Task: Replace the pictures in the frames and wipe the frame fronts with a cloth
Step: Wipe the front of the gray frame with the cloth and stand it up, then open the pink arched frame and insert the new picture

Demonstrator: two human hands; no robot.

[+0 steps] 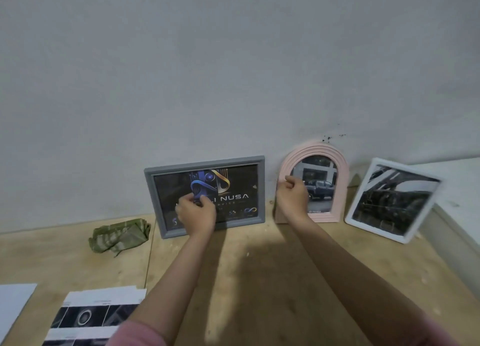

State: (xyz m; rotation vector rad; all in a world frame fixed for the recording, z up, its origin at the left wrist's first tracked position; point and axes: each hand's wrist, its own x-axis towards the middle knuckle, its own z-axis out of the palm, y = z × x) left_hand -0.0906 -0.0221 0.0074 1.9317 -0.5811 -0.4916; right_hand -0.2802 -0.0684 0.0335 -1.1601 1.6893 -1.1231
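Left hand (196, 213), fingers curled, rests against the grey frame (205, 195); whether it grips anything is unclear. Right of that frame, the right hand (292, 196), fisted, touches the pink frame (313, 182). The cloth (119, 235) lies left.

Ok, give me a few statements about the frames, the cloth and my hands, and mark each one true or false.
1. Three frames stand along the wall: a grey frame, a pink arched frame and a white frame. True.
2. The green cloth is in the left hand. False: it lies on the wooden surface, left of the grey frame.
3. The right hand is at the pink arched frame's left edge. True.
4. The white frame lies flat, face down. False: it stands tilted, picture showing.
5. Printed sheets lie at the lower left. True.
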